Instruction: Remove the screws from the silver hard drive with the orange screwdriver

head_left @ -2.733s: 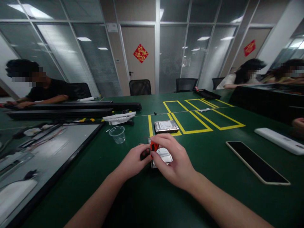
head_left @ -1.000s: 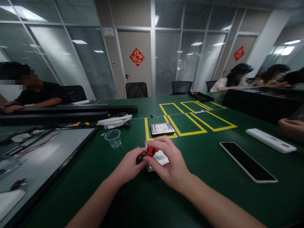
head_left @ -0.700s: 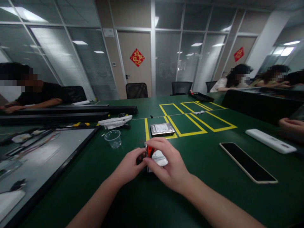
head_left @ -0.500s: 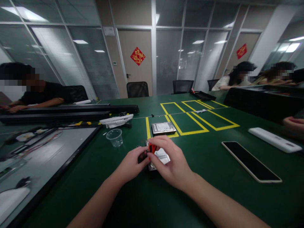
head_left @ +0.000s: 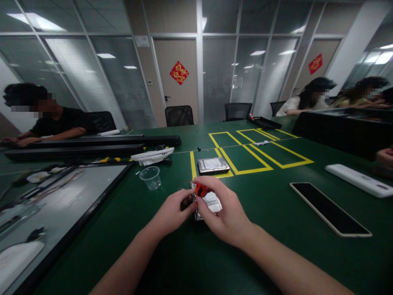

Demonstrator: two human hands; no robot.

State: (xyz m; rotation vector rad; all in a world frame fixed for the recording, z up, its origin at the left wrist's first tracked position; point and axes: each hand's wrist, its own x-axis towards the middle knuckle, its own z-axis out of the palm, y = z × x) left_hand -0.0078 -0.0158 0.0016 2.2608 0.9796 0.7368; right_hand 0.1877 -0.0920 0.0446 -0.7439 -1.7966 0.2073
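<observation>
Close together at the middle of the head view, my two hands are over a silver hard drive (head_left: 211, 203) on the green table. The fingers of my right hand (head_left: 224, 209) are closed on a small red-and-black item (head_left: 200, 190). My left hand (head_left: 173, 209) is pinched at the left side of the same spot, by a dark part; what exactly it grips is too small to tell. Behind my hands, a second hard drive (head_left: 213, 165) lies flat by the yellow tape. A clear plastic cup (head_left: 150, 178) stands to the left.
A phone (head_left: 330, 209) and a white bar-shaped device (head_left: 359, 180) lie at the right. On the left are a large grey panel (head_left: 89, 184), a white slotted part (head_left: 152, 156) and long black bars (head_left: 101, 141). People sit at both far sides.
The whole view has shifted slightly, so things on the table appear a little farther right. More of the red item shows between my fingers. Both hands stay over the near drive.
</observation>
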